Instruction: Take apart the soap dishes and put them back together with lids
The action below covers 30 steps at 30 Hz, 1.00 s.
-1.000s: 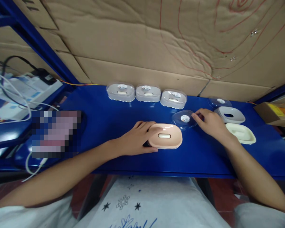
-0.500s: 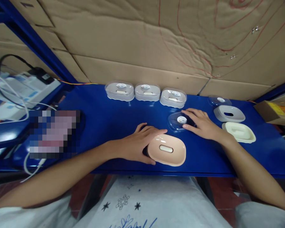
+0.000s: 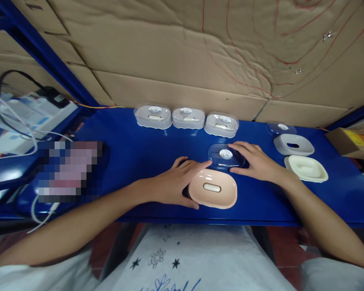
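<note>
My left hand (image 3: 177, 184) is wrapped around the left end of a peach oval soap dish (image 3: 214, 198), which has a white slotted insert in its middle. Just behind that dish lies a clear plastic lid (image 3: 220, 163) with a round label. My right hand (image 3: 251, 161) grips the lid's right end, thumb at the front edge and fingers at the back. Off to the right are a cream dish tray (image 3: 306, 169) and a grey soap dish base (image 3: 293, 145) with a dark slot. Another clear lid (image 3: 280, 129) rests behind them.
Along the back stand three lidded grey soap dishes (image 3: 153, 117) in a row on the blue table (image 3: 124, 141). A cardboard box (image 3: 348, 143) is at the right edge. A pixelated phone-like object (image 3: 71, 169) and white cables (image 3: 33, 137) occupy the left. Cardboard (image 3: 170, 48) walls the back.
The clear lid has shifted a little to the left, with my right hand following it and its thumb now at the lid's front edge. My left hand stays on the peach dish.
</note>
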Each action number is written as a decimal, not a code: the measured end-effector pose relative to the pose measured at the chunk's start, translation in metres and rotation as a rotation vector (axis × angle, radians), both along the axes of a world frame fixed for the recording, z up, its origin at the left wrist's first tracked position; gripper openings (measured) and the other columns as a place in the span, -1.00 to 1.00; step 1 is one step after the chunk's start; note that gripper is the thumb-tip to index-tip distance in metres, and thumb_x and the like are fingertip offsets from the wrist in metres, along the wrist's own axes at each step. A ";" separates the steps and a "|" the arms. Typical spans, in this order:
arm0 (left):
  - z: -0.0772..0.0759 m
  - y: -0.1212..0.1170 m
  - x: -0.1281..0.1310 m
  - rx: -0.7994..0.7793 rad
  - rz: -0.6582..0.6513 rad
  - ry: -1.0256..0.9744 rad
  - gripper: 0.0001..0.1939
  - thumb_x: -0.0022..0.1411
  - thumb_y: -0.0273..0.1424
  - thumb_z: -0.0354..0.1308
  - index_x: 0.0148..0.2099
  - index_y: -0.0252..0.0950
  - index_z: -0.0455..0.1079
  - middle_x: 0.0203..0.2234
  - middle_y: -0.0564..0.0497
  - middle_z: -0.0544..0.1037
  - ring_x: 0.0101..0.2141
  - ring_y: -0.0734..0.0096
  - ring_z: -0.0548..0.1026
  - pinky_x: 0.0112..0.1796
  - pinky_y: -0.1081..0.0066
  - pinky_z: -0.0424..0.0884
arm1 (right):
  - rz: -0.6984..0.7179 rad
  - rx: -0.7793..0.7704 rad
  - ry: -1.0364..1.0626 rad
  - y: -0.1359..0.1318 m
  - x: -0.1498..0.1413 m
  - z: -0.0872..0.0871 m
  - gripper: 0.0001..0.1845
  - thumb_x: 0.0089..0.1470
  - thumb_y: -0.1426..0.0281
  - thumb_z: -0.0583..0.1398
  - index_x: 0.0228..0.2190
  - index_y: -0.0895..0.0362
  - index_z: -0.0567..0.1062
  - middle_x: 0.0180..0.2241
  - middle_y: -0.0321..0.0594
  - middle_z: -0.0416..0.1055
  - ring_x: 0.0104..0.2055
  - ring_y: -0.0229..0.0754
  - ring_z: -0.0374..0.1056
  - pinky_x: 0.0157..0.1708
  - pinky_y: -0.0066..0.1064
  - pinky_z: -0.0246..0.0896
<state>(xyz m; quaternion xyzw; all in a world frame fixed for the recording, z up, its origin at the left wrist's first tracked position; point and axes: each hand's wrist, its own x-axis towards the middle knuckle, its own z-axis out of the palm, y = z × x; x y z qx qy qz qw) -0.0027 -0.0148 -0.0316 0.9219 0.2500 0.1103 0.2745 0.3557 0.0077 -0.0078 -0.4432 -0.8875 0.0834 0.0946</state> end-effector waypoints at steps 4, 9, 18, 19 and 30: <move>0.001 0.000 0.000 -0.003 0.003 -0.015 0.41 0.11 0.18 0.51 0.67 -0.09 -0.30 0.49 -0.38 0.24 0.40 -0.37 0.28 0.42 -0.36 -0.11 | -0.004 0.034 -0.004 0.000 -0.003 0.002 -0.15 0.29 -0.14 0.25 0.42 -0.03 0.27 0.36 0.10 0.35 0.39 0.29 0.32 0.26 0.20 0.29; -0.001 -0.002 0.001 -0.004 0.027 -0.039 0.48 0.07 0.15 0.55 0.67 -0.02 -0.40 0.48 -0.34 0.27 0.39 -0.36 0.30 0.41 -0.33 -0.06 | -0.038 0.155 0.007 -0.004 -0.005 0.010 -0.18 0.27 -0.13 0.26 0.40 -0.04 0.31 0.34 0.10 0.38 0.36 0.32 0.34 0.25 0.19 0.27; -0.007 0.005 0.002 0.037 0.201 -0.076 0.54 0.11 0.09 0.55 0.65 -0.09 -0.57 0.43 -0.37 0.35 0.38 -0.37 0.31 0.36 -0.30 0.01 | -0.012 0.267 0.090 -0.027 -0.022 0.017 -0.17 0.24 -0.18 0.27 0.36 -0.03 0.36 0.29 0.07 0.42 0.29 0.31 0.38 0.25 0.16 0.25; -0.007 0.005 0.002 0.034 0.203 -0.073 0.53 0.11 0.09 0.54 0.65 -0.08 -0.56 0.44 -0.37 0.34 0.39 -0.37 0.30 0.36 -0.29 0.01 | 0.007 0.255 0.091 -0.030 -0.025 0.015 -0.17 0.24 -0.18 0.27 0.36 -0.04 0.36 0.28 0.07 0.43 0.29 0.31 0.38 0.24 0.15 0.26; -0.010 0.004 0.002 0.052 0.200 -0.084 0.50 0.13 0.12 0.52 0.66 -0.06 -0.53 0.46 -0.34 0.31 0.38 -0.37 0.31 0.36 -0.28 0.04 | 0.137 0.206 0.096 -0.043 -0.045 -0.002 -0.10 0.22 -0.23 0.28 0.37 0.01 0.34 0.25 0.09 0.46 0.24 0.26 0.42 0.17 0.10 0.33</move>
